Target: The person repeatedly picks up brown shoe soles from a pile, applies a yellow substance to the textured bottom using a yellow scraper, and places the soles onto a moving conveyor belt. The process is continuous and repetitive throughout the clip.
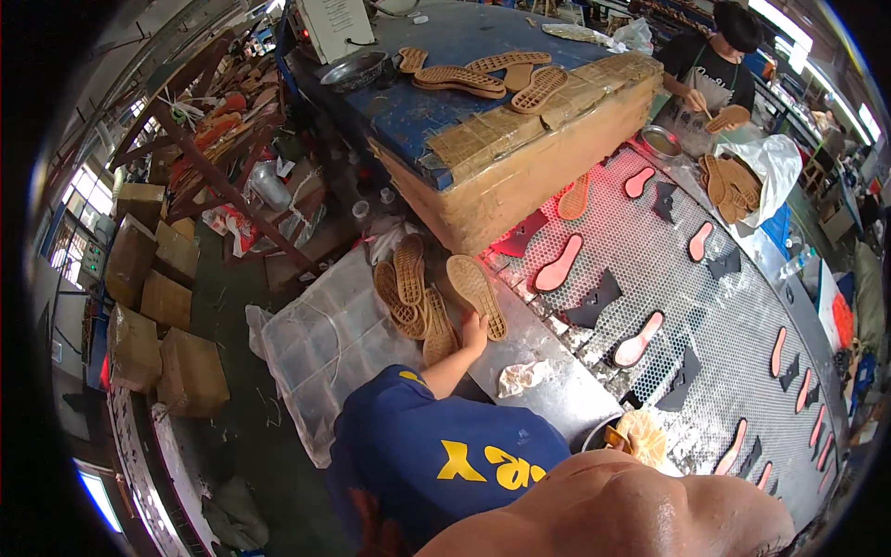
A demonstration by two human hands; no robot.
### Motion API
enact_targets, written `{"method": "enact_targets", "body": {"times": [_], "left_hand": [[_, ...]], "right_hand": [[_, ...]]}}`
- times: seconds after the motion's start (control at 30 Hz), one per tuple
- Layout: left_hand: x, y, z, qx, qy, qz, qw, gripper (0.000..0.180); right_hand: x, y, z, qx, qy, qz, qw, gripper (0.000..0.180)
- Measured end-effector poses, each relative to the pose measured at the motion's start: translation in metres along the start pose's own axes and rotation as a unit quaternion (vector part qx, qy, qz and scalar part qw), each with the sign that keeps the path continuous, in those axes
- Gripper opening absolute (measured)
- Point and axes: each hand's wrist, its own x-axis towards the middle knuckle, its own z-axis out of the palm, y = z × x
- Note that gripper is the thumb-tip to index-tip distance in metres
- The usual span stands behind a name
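Grey worktop [548, 371] w/ tan shoe soles [418, 297] piled at its left end, a crumpled rag [522, 376] mid-surface; perforated conveyor mesh [715, 306] alongside carries pink insoles [560, 265] & black pieces [594, 299].

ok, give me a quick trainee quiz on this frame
1. True or false: the hand coming from the blue sleeve touches a tan sole.
2. What colour are the foot-shaped forms on the mesh belt? A pink-red, B green, C blue.
3. Fill in: the person in the black shirt at the far end holds a tan ____.
Key: 1 true; 2 A; 3 sole.
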Motion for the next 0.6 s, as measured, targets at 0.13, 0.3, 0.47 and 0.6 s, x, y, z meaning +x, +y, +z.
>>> {"method": "enact_targets", "body": {"times": [0.13,0.3,0.47,0.6], "left_hand": [[0.026,0.018,-0.008,-0.565,-0.3,-0.201,0.742,0.028],[0.039,0.007,-0.03,-0.647,-0.286,-0.273,0.652,0.008],[0.035,0.046,-0.03,-0.718,-0.185,-0.4,0.539,0.023],[0.039,0.037,-0.034,-0.68,-0.193,-0.417,0.572,0.022]], "right_hand": [[0.007,0.022,-0.013,-0.052,0.022,0.001,0.998,0.02],[0.008,0.057,-0.013,-0.048,-0.091,-0.014,0.995,0.019],[0.004,0.076,-0.021,-0.001,-0.009,0.052,0.999,0.019],[-0.008,0.032,-0.023,-0.154,-0.01,-0.175,0.972,0.021]]}}
